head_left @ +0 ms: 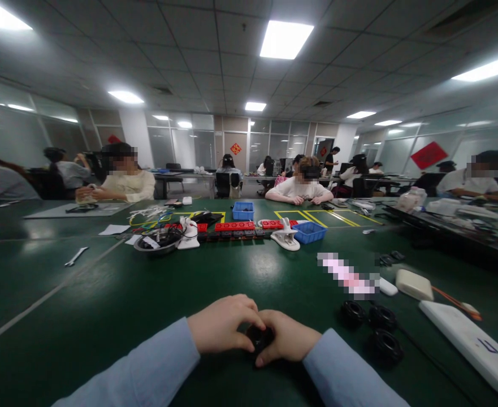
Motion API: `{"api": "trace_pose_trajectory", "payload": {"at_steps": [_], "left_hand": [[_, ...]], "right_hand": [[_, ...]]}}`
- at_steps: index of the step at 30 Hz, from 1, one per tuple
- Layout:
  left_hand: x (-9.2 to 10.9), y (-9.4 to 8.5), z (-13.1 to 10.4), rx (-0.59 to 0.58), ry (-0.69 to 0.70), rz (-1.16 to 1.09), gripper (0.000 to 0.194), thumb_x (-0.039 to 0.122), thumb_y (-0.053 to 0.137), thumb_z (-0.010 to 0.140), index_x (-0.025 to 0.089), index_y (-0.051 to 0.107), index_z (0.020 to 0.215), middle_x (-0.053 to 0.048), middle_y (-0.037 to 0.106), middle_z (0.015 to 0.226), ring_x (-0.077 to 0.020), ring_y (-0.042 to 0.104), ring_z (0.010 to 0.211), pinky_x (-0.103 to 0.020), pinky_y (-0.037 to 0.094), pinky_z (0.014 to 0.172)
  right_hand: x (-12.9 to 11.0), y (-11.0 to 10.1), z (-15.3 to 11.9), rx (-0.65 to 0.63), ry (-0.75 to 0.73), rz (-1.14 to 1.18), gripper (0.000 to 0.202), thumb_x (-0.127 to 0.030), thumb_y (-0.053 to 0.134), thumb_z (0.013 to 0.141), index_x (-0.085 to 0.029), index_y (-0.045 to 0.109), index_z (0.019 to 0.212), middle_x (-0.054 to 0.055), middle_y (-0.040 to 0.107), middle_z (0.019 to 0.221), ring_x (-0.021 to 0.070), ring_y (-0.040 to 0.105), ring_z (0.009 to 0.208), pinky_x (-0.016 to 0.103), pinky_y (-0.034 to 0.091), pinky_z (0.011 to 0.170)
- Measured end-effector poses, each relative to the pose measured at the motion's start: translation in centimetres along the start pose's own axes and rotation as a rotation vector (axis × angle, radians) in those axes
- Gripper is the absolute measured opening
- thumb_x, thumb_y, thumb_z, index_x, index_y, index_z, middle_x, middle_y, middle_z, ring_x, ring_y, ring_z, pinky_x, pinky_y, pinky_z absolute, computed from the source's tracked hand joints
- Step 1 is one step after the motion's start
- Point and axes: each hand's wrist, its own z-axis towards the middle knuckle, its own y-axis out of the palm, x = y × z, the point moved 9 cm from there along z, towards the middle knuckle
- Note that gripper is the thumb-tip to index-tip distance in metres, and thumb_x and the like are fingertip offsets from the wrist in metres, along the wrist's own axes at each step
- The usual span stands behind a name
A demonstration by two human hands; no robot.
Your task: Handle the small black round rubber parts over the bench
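Note:
Both hands meet over the green table, close to me. Between them is a small black round part [259, 338], mostly covered by my fingers. My left hand [221, 325] curls round its left side with thumb and fingers. From the other side my right hand [290, 337] closes on it, thumb low and fingers on top. Right of my hands lie three black ring-shaped parts with open centres: one ring [353, 312], a second ring [382, 317] and a third ring [386, 345]. Whether the held part is the same kind I cannot tell.
Red power strips [234, 226] run across the table's middle, with white clamps, a dark bowl of cables [157, 244] and blue bins [310, 232] around them. A wrench [76, 256] lies left. A long white device [471, 347] lies right. A person [299, 189] sits opposite.

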Motion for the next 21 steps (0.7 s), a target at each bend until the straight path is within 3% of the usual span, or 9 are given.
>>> {"api": "trace_pose_trajectory", "payload": {"at_steps": [5,12,17,21], "left_hand": [[-0.6,-0.1,0.1,0.070,-0.138,0.092,0.038,0.035,0.079,0.060,0.020,0.065,0.093,-0.002,0.063,0.093,-0.0217,0.056,0.090,-0.031,0.043,0.077],[-1.5,-0.7,-0.5,0.244,-0.444,0.233,0.040,0.049,0.075,0.058,0.016,0.061,0.075,-0.004,0.060,0.081,-0.0225,0.054,0.080,-0.033,0.041,0.069],[-1.4,-1.6,-0.6,0.308,-0.417,0.249,0.051,0.059,0.073,0.054,0.016,0.060,0.077,-0.004,0.059,0.082,-0.0235,0.053,0.080,-0.037,0.040,0.074],[-0.7,-2.3,-0.4,0.260,-0.204,0.109,0.049,0.052,0.071,0.063,0.021,0.059,0.099,-0.004,0.058,0.102,-0.0228,0.051,0.095,-0.034,0.040,0.082]], "right_hand": [[0.7,-0.5,0.1,0.126,0.079,-0.065,0.049,-0.023,0.081,0.046,-0.015,0.064,0.091,0.000,0.059,0.083,0.0171,0.055,0.077,0.024,0.041,0.065],[1.0,-1.6,0.3,0.301,0.143,-0.355,0.041,-0.041,0.080,0.046,-0.015,0.059,0.071,-0.001,0.054,0.072,0.0144,0.047,0.065,0.023,0.032,0.055],[0.6,-1.6,0.2,0.280,0.125,-0.345,0.042,-0.042,0.079,0.049,-0.015,0.060,0.075,0.000,0.055,0.075,0.0148,0.048,0.065,0.024,0.032,0.054],[0.4,-1.5,0.0,0.223,0.123,-0.252,0.040,-0.032,0.079,0.051,-0.015,0.063,0.083,0.001,0.058,0.081,0.0168,0.052,0.071,0.025,0.037,0.059]]}}
